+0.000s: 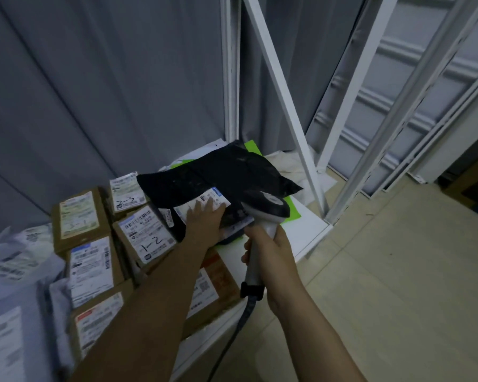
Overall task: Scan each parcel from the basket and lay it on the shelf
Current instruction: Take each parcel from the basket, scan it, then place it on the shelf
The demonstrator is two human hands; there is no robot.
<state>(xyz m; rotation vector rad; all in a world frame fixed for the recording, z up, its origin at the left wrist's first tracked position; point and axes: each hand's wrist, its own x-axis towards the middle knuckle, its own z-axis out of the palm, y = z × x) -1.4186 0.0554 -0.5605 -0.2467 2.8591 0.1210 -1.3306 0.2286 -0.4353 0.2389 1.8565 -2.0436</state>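
Parcel in black plastic [221, 172] lies on the white shelf [309, 227], over a green sheet [293, 208], beside cardboard boxes [80, 216] with labels up. Left hand [204, 219] presses flat, fingers straight, on the parcel's white label [204, 202]. Right hand [271, 252] grips the handle of the scanner [271, 208], its head just above the parcel's near edge. Hands near, not touching.

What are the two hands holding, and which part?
The right hand grips the barcode scanner by its handle. The left hand lies flat on the black parcel's label, pressing rather than gripping.
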